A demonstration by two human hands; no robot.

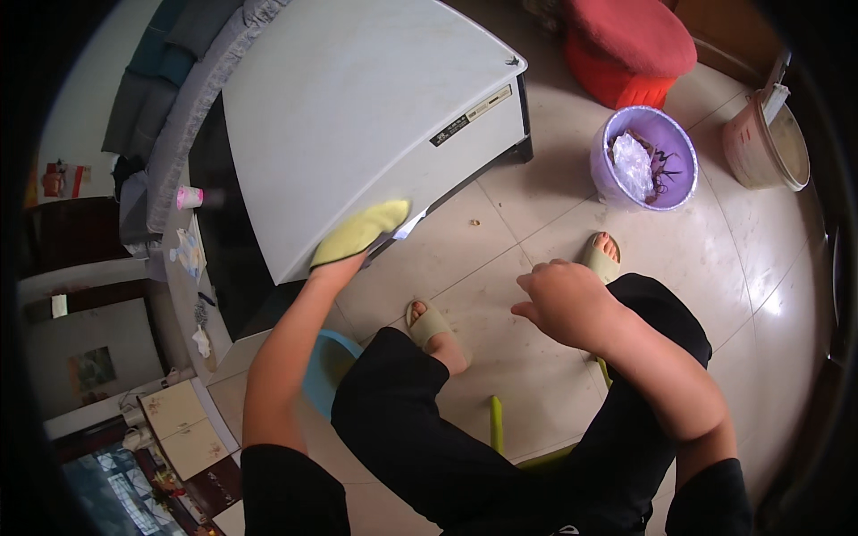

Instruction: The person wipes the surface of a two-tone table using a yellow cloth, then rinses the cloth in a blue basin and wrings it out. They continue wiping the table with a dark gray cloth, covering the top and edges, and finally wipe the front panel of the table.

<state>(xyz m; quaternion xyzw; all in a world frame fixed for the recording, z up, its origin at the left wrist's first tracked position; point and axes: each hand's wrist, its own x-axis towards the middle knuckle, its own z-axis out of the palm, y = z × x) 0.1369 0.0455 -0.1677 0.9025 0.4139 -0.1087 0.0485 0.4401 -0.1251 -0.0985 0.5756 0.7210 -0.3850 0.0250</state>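
Cloth (360,232) work first: near frame centre our left hand (344,259) presses the yellow cloth flat against the white cabinet's (357,107) lower edge. Our right hand (565,302), loosely curled and empty, hovers centre-right. We judge firm, overlapping strokes along the edge work best.

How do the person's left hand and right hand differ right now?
The left hand is covered by a yellow-green cloth mitt pressed flat against the white appliance panel; the right hand is bare and touches nothing. The left arm reaches out toward the panel, while the right hand hangs loosely curled above the knee. The left hand's fingers are hidden; the right's are visible. Both come from short black sleeves.
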